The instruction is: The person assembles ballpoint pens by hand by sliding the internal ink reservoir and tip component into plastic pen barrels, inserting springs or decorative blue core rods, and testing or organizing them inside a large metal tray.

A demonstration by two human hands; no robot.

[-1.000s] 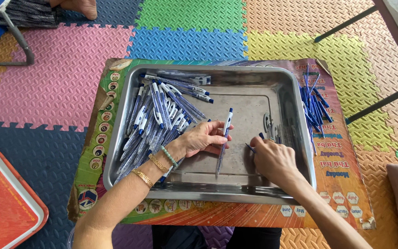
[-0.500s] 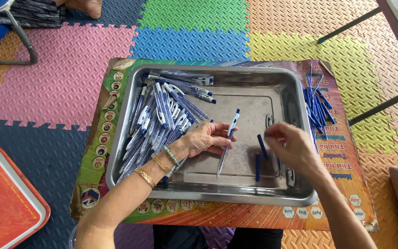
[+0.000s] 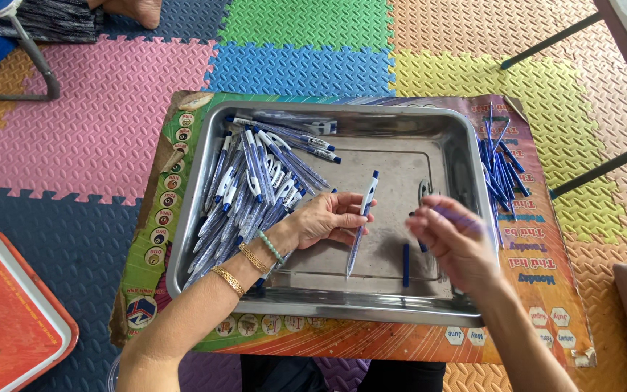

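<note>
My left hand (image 3: 326, 218) holds a white and blue pen (image 3: 361, 221) upright-tilted over the middle of a steel tray (image 3: 328, 305). My right hand (image 3: 453, 239) hovers over the tray's right side, blurred by motion, with a thin blue refill (image 3: 466, 218) between its fingers. A short blue pen part (image 3: 406, 264) lies on the tray floor below it. A heap of several white and blue pens (image 3: 255, 189) fills the tray's left half. A bundle of blue refills (image 3: 501, 170) lies outside the tray on the right.
The tray rests on a colourful printed cardboard sheet (image 3: 546, 319) over foam puzzle floor mats (image 3: 103, 131). A red tray (image 3: 9, 319) lies at lower left. Metal chair legs (image 3: 34, 65) stand at upper left, table legs (image 3: 604, 167) at right.
My right hand has lifted from the tray floor and moved right and up, now carrying a blue refill. The left hand keeps holding the pen, hardly moved.
</note>
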